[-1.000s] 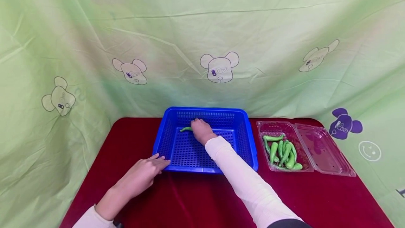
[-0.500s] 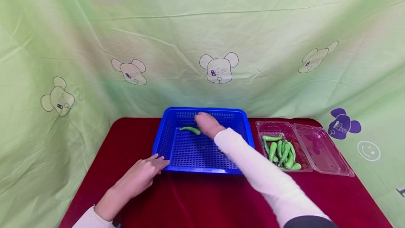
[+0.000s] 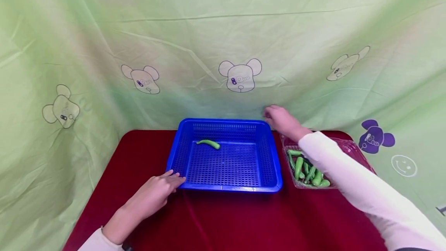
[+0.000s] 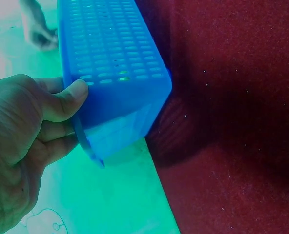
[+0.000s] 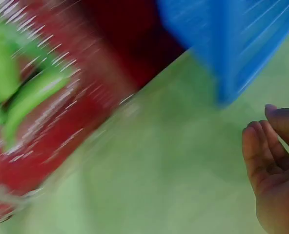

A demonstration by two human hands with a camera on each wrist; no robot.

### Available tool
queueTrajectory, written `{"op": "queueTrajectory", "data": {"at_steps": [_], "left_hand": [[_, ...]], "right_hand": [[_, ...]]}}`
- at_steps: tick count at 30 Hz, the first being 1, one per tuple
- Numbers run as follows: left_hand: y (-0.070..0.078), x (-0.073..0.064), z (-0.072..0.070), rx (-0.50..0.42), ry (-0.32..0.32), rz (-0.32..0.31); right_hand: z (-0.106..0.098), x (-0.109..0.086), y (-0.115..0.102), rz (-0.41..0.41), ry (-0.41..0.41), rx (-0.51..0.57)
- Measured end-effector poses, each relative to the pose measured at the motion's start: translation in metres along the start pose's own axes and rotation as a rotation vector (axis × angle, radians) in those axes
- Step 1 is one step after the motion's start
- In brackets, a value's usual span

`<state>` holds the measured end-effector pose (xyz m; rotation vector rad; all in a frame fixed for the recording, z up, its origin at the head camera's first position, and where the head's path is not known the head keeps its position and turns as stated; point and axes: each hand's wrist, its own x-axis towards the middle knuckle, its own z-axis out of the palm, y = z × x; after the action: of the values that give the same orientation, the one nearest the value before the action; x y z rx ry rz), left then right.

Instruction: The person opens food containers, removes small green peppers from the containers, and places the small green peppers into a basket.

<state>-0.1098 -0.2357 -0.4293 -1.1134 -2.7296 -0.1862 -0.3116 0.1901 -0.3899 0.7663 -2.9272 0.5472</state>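
"Counting first: what's there?"

"One basket (image 3: 223,187), one pepper (image 3: 209,144) inside it, one clear box (image 3: 290,143) to its right, a left hand (image 3: 155,193) and a right hand (image 3: 280,119). In the box I make out at least seven other peppers (image 3: 299,167); the sleeve (image 3: 334,165) covers part of the heap, so I can't tell the full number."

"How does the lone pepper look?"

"Light green, smooth, slim, gently bowed, thick at one end and thin at the other."

"Where, and which way?"

"On the basket's floor, far left part, near the far wall. Its long axis runs side to side, slightly slanted: thin end left, thick end right and a little nearer."

"And the hands?"

"The left one clamps the basket's near left corner, thumb against the outer wall, fingers at the rim. The right hangs near the far right corner, fingers loosely bent, thumb and fingertips apart."
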Motion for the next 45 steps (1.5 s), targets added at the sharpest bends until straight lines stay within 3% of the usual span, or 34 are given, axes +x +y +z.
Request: {"op": "queueTrajectory", "data": {"at_steps": [4, 9, 16, 21, 28, 38, 45], "left_hand": [[0.000, 0.001, -0.002, 0.001, -0.009, -0.005], [0.000, 0.001, -0.003, -0.004, -0.012, -0.003], [0.001, 0.001, -0.002, -0.017, -0.005, -0.003], [0.003, 0.000, 0.000, -0.020, 0.000, 0.005], [0.002, -0.002, 0.001, -0.008, 0.041, 0.021], [0.002, -0.002, -0.001, -0.005, 0.027, 0.016], [0.002, -0.003, 0.001, 0.004, 0.043, 0.021]], "right_hand": [[-0.010, -0.030, 0.034, -0.014, -0.006, -0.022], [-0.011, -0.068, 0.064, -0.074, -0.087, -0.056], [0.005, -0.112, 0.085, -0.240, -0.125, -0.114], [0.017, -0.138, 0.094, -0.283, -0.106, -0.163], [0.039, -0.152, 0.101, -0.362, -0.031, -0.161], [0.056, -0.154, 0.099, -0.512, 0.103, -0.191], [0.057, -0.153, 0.102, -0.529, 0.127, -0.199]]}}
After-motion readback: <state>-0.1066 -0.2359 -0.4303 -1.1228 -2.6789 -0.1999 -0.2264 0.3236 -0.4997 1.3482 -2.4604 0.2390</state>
